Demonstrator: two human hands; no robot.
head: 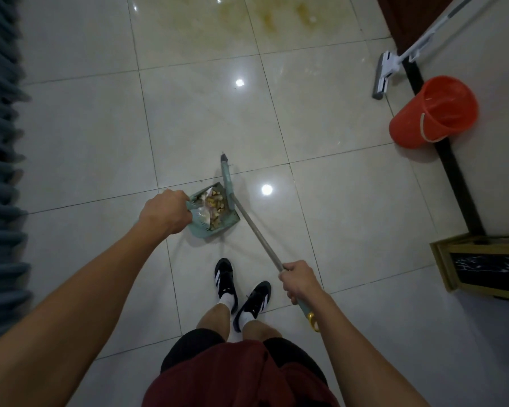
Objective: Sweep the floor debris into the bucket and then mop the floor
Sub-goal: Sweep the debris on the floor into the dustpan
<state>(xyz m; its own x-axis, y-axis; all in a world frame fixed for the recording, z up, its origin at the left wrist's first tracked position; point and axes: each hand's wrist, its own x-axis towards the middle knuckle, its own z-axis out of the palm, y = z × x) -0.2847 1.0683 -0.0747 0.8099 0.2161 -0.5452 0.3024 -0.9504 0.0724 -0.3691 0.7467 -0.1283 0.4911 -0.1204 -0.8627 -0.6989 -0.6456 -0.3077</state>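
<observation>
A teal dustpan (228, 223) sits on the tiled floor just ahead of my feet, holding brown scraps and crumpled plastic debris (212, 205). My left hand (166, 211) grips the dustpan's handle at its left side. The teal broom head (227, 176) stands against the pan's far right edge. Its long handle (257, 232) slants back to my right hand (299, 280), which is closed around it near the top. An orange bucket (434, 111) stands at the right by the wall. A white flat mop (384, 73) leans there just beyond the bucket.
A yellowish stain (247, 19) spreads over the tiles at the top middle. A grey pleated curtain (0, 160) runs along the left edge. A gold-framed dark box (482, 262) sits low at the right. My black shoes (238, 284) stand behind the dustpan.
</observation>
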